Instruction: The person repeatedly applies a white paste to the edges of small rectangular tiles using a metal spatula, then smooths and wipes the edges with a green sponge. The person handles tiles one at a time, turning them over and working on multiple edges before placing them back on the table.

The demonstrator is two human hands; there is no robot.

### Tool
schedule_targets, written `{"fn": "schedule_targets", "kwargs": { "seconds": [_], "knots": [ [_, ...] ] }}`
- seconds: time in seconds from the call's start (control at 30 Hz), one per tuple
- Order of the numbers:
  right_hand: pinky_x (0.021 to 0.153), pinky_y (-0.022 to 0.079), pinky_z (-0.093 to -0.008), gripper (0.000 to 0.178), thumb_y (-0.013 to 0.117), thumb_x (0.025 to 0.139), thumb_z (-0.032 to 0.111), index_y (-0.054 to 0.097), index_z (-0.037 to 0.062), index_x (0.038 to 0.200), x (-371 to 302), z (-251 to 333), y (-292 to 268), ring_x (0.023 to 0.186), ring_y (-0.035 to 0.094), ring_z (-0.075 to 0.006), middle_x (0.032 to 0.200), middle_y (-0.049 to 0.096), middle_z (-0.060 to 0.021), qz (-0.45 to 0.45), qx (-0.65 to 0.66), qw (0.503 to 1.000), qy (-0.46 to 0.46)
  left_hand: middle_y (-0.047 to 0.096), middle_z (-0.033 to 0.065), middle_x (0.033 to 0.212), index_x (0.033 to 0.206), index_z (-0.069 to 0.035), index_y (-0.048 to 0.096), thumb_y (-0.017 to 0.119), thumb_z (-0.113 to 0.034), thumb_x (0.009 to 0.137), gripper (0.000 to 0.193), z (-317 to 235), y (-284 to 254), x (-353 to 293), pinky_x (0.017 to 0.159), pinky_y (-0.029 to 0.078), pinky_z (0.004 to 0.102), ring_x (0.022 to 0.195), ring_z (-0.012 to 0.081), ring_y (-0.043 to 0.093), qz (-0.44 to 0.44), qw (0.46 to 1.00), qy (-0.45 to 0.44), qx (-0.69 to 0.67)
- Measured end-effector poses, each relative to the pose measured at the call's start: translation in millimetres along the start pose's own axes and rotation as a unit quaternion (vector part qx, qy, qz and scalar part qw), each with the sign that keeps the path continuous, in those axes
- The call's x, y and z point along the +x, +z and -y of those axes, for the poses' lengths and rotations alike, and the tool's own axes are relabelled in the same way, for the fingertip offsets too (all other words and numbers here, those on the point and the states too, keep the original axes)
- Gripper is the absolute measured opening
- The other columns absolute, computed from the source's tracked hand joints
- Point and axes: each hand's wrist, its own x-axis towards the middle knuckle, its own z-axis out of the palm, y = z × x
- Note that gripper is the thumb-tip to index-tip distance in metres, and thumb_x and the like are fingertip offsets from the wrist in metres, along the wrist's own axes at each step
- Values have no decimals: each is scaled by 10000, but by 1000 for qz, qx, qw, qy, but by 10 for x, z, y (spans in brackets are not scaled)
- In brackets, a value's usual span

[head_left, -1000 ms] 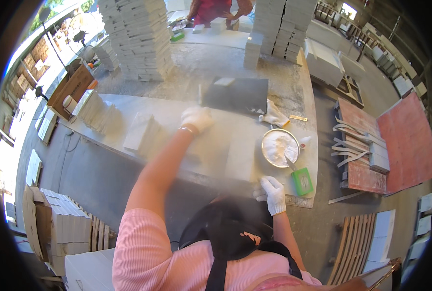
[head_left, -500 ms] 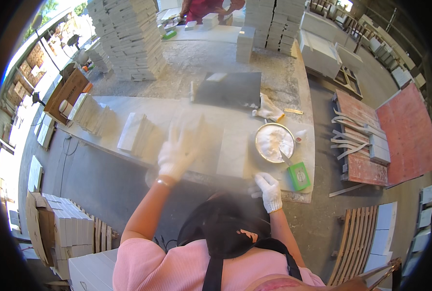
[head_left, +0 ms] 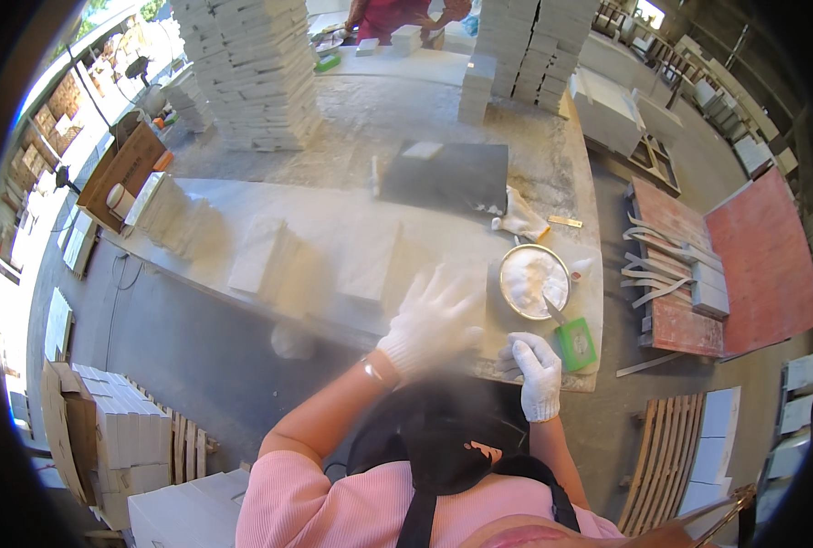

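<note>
My left hand, in a white knit glove, is over the front of the pale worktable with its fingers spread, slightly blurred. Nothing shows in its grasp. A white tile lies just beyond it, and a small stack of white tiles stands farther left. My right hand, gloved too, has its fingers bent together at the table's front edge; whatever they may pinch is hidden. Beside it lies a green box. A round bowl of white paste or powder holds a blade leaning on its rim.
A dark sheet and a crumpled glove lie beyond the bowl. Tall tile piles rise at the back. An open carton is at far left. White strips lie on a red board at right. Another person stands opposite.
My left hand has swept right and nearer my body, staying spread. The tile beyond it, blurred by that hand before, is now in view. My right hand stays bent near the green box.
</note>
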Motion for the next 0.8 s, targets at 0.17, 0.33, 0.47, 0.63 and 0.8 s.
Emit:
{"fn": "schedule_targets", "kwargs": {
  "seconds": [0.17,0.33,0.47,0.63,0.8],
  "knots": [
    [673,562,-286,232,603,1016,120,672,-9,1195,-80,182,91,797,706,-181,956,728,-112,-46,0,999,-27,443,161,1560,1460,-168,541,611,-509,947,621,189,330,606,1152,227,720,1487,434,316,57,998,14,37],
    [681,567,-284,231,600,1017,110,672,-8,1203,-129,150,213,811,712,-185,973,730,-113,-51,12,999,-1,456,164,1554,1475,-162,526,594,-548,952,654,307,442,714,1160,230,710,1489,426,319,-2,999,20,50],
    [676,565,-282,238,605,1017,114,669,-8,1210,-80,67,202,805,709,-181,968,729,-108,-34,2,999,-28,509,135,1497,1417,-139,568,643,-495,919,616,128,365,305,1119,294,698,1451,416,365,-17,996,76,52],
    [661,556,-277,244,605,1018,126,667,-2,1217,-39,-15,198,765,689,-159,928,717,-88,-32,-30,999,-29,573,101,1352,1259,-109,636,733,-327,832,490,-109,162,-283,1004,431,560,1319,355,470,-15,994,95,-49],
    [637,539,-259,301,610,1019,155,642,6,1279,-102,-18,213,727,665,-132,884,701,-73,-10,-15,1000,19,638,92,1253,1048,-67,690,744,-175,799,276,-67,120,-631,961,501,471,1267,351,549,-33,975,130,-176]
  ]
}}
